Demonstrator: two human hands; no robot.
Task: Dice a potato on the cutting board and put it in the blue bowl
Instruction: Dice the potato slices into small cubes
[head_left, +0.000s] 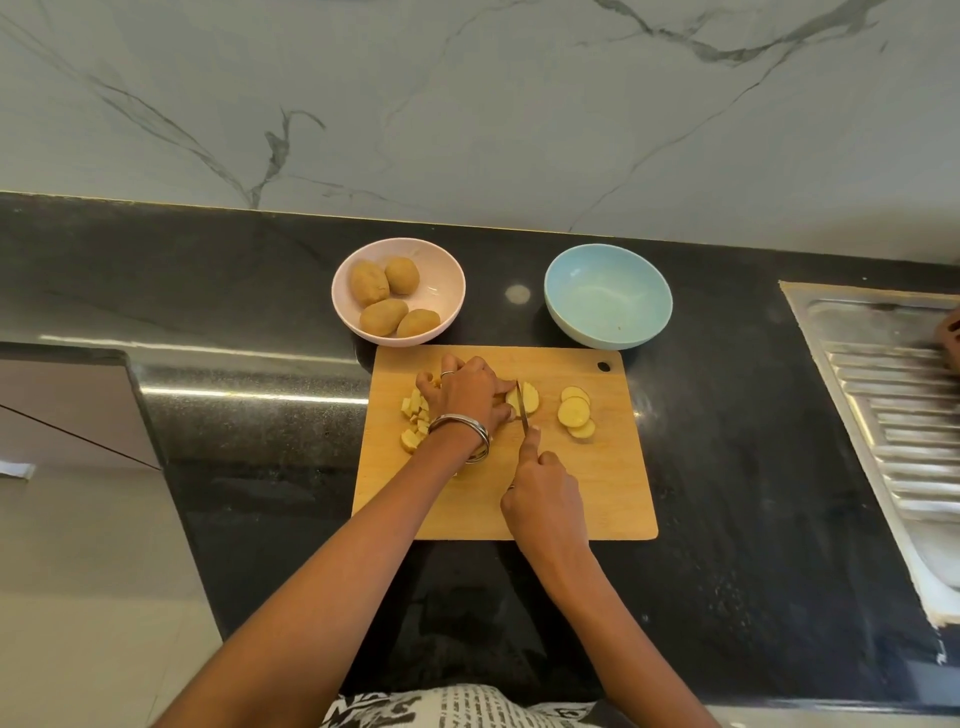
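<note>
On the wooden cutting board (597, 483) my left hand (470, 392) holds a stack of potato slices (527, 400) with its fingertips and thumb. My right hand (543, 491) grips a knife (521, 408), index finger stretched along its back, and the blade stands in the stack. Diced potato pieces (414, 415) lie left of my left hand, partly hidden by it. Three round slices (575, 414) lie to the right of the blade. The blue bowl (608, 296) stands empty behind the board's right half.
A pink bowl (447, 291) holding several whole potatoes (370, 283) stands behind the board's left half. A steel sink drainboard (893, 415) lies at the right, where part of another person's hand (950, 338) shows at the frame edge. The black counter ends in a drop at the left.
</note>
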